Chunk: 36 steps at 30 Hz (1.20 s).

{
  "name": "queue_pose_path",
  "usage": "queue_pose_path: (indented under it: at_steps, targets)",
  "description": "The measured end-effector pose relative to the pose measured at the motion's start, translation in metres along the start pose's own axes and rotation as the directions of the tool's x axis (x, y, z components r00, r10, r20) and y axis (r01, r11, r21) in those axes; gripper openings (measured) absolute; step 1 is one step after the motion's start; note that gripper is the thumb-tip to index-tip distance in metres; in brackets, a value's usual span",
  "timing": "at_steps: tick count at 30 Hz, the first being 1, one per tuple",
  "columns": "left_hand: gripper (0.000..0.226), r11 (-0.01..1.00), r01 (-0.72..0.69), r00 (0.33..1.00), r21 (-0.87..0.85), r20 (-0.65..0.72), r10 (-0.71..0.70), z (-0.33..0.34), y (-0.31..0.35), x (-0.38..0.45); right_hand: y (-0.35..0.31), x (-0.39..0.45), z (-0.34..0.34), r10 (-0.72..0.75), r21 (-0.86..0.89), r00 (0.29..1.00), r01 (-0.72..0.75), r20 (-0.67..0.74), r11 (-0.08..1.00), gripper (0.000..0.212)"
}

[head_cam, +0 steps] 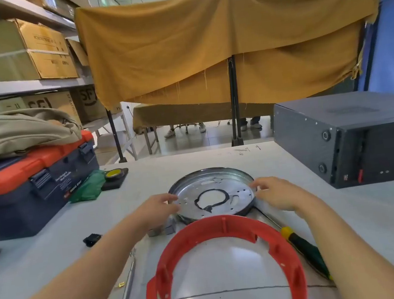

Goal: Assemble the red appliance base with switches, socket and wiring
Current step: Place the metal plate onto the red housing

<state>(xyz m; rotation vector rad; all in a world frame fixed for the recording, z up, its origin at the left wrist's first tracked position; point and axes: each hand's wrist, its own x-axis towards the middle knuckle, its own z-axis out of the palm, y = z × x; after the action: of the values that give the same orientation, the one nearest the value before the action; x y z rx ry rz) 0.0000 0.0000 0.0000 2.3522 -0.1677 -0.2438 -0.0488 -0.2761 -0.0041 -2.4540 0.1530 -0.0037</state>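
A red plastic ring base [220, 265] lies on the white table close to me. Just beyond it sits a round silver metal plate [212, 193] with a black-edged hole in its middle, slightly tilted. My left hand [157, 207] grips the plate's left rim with curled fingers. My right hand [277, 191] grips its right rim the same way. A small black switch part [92, 239] lies left of my left forearm. A grey block [162, 229] sits under my left wrist, partly hidden.
A green and yellow screwdriver [305, 250] lies right of the red ring, a thin metal rod [128, 285] to its left. A blue and orange toolbox [34, 186] stands at far left with tape [114, 174] beside it; a dark grey case [351, 138] stands at right.
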Motion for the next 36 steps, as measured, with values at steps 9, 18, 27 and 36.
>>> queue_pose_path:
  at_steps: [9, 18, 27, 36]
  targets:
    - [0.010, 0.994, 0.071, 0.990, 0.077, -0.129, -0.061, 0.020, -0.006, 0.028, -0.002, 0.011, 0.025, 0.102, -0.017, 0.994, -0.101, 0.049, 0.995, 0.038]
    - [0.038, 0.930, -0.152, 0.917, -0.334, -0.399, 0.007, 0.018, 0.000, 0.009, -0.015, 0.002, 0.019, 0.020, 0.258, 0.965, 0.050, -0.261, 0.965, 0.044]
    - [0.038, 0.680, -0.142, 0.989, -0.719, -0.137, 0.061, -0.013, -0.010, -0.032, -0.028, -0.028, 0.002, -0.018, 0.643, 0.924, 0.280, -0.382, 0.713, 0.058]
    - [0.053, 0.533, -0.169, 0.975, -0.829, -0.063, 0.211, -0.038, -0.031, -0.080, -0.029, -0.061, -0.001, -0.029, 0.670, 0.935, 0.275, -0.354, 0.690, 0.037]
